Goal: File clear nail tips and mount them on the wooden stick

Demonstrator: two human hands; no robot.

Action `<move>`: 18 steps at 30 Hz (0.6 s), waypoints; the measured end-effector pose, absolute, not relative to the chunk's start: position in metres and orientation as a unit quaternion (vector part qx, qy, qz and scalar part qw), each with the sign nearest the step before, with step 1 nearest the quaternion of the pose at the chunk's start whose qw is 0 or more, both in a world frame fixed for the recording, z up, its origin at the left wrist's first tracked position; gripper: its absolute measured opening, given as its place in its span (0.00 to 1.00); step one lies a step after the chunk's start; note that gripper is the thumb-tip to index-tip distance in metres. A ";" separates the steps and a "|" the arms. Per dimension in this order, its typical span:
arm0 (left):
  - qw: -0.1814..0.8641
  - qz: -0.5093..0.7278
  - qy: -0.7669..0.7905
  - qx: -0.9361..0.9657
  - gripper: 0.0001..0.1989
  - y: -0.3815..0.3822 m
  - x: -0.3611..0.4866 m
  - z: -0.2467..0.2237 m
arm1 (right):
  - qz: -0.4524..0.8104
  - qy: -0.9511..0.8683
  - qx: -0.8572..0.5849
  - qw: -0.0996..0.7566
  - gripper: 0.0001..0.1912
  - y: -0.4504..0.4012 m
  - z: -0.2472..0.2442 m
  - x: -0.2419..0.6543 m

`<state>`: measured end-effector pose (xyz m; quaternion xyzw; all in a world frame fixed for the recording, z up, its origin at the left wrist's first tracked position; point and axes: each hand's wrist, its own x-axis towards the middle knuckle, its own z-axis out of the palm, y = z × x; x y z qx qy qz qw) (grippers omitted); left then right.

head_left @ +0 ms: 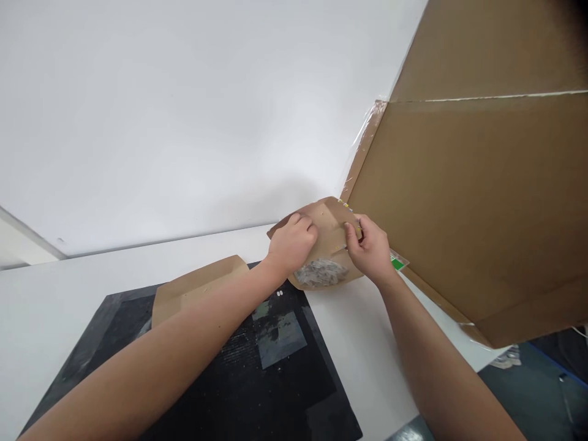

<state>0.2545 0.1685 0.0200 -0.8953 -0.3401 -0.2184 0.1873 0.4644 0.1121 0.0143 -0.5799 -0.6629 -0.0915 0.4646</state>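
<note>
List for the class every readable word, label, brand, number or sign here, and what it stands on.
Nothing can be read with certainty.
Green-and-white card: too small and partly hidden.
Black board: fine pale marks, too blurred to tell whether they are text.
Right-hand brown paper piece: no legible words.

The brown paper bag (329, 236) is held up and tipped, just off the middle toward four o'clock. It looks a bit bent. A crinkly, cloudy grey patch (321, 272) shows near its six o'clock edge. Tiny yellow bits (343, 203) dot its one o'clock edge.
</note>
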 end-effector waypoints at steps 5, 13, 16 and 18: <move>0.182 -0.207 -0.329 -0.903 0.17 0.165 0.255 0.023 | -0.086 -0.663 -0.582 0.463 0.10 0.113 0.014 0.464; 0.158 -0.222 -0.334 -0.902 0.17 0.165 0.255 0.018 | -0.093 -0.656 -0.591 0.460 0.11 0.115 0.012 0.467; 0.138 -0.228 -0.340 -0.902 0.17 0.161 0.253 0.016 | -0.098 -0.652 -0.595 0.460 0.10 0.115 0.012 0.469; 0.121 -0.222 -0.336 -0.907 0.17 0.157 0.251 0.015 | -0.101 -0.649 -0.597 0.460 0.10 0.115 0.012 0.470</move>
